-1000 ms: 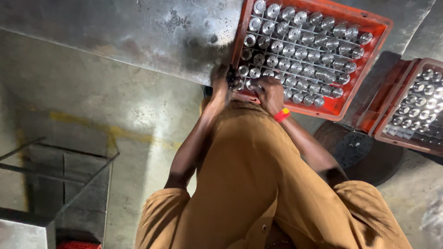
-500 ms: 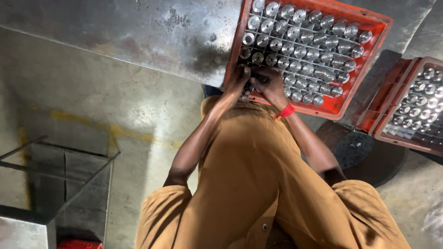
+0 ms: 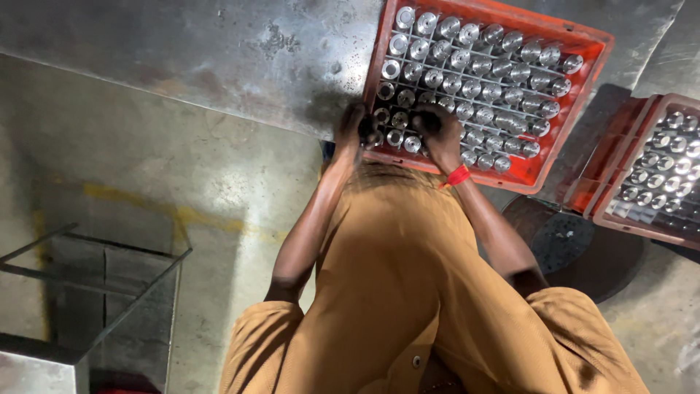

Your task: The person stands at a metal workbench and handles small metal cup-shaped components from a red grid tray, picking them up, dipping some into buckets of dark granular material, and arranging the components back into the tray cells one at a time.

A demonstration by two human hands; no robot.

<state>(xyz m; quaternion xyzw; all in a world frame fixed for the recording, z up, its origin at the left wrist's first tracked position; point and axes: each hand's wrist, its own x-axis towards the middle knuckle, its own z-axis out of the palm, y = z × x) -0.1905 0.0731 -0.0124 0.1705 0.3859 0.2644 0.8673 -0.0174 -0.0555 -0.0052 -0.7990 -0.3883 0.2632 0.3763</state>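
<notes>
Glossy metal parts (image 3: pixel 467 80), matt red plastic crate (image 3: pixel 592 44), scuffed dull steel table (image 3: pixel 219 58), matt tan cloth shirt (image 3: pixel 394 277)

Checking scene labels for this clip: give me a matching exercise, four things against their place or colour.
Things:
1. left hand
2. right hand
3. wristband
4. second crate

Places or colours:
A. at the frame's right edge, beside the near crate
B. red, on the right wrist
C. at the near crate's left corner
D. over the metal parts in the near crate's lower rows

Pairs: 1-C, 2-D, 3-B, 4-A
</notes>
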